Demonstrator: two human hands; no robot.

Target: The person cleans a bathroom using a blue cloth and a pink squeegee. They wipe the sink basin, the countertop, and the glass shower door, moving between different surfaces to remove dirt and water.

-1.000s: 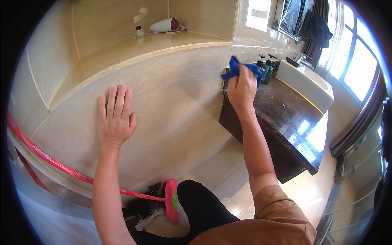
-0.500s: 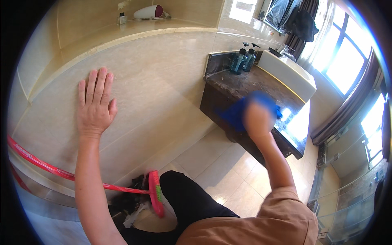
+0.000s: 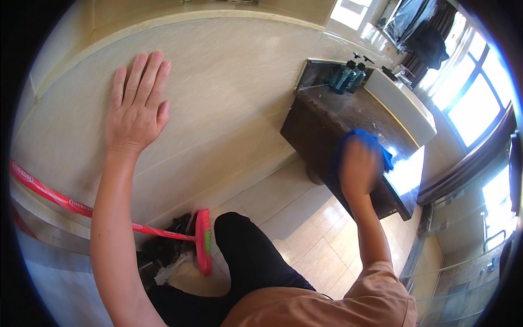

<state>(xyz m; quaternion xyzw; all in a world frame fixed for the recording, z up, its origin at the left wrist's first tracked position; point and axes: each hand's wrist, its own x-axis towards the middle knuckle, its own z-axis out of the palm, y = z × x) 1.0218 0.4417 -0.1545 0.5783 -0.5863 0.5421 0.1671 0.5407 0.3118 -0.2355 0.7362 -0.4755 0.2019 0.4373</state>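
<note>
My left hand (image 3: 135,106) lies flat against the beige wall (image 3: 223,87), fingers stretched out and holding nothing. Smeared by motion, my right hand (image 3: 358,166) presses a blue cloth (image 3: 364,136) at the near edge of the dark stone countertop (image 3: 354,111). Part of the cloth is hidden under the hand. On the far end of the counter stand two dark teal pump bottles (image 3: 343,77), (image 3: 358,78), side by side. A white basin (image 3: 406,103) sits along the counter's right side.
A pink-handled broom (image 3: 202,240) leans across the lower left, its head beside my knee. Dark debris and a whitish scrap (image 3: 171,267) lie near it. A ledge (image 3: 234,19) tops the wall; a bright window (image 3: 474,101) and a curtain (image 3: 463,163) are at the right.
The whole view has shifted, so the counter sits farther right. My right hand still holds the cloth, now bunched closer under it near the counter's edge. My left hand stays on the wall.
</note>
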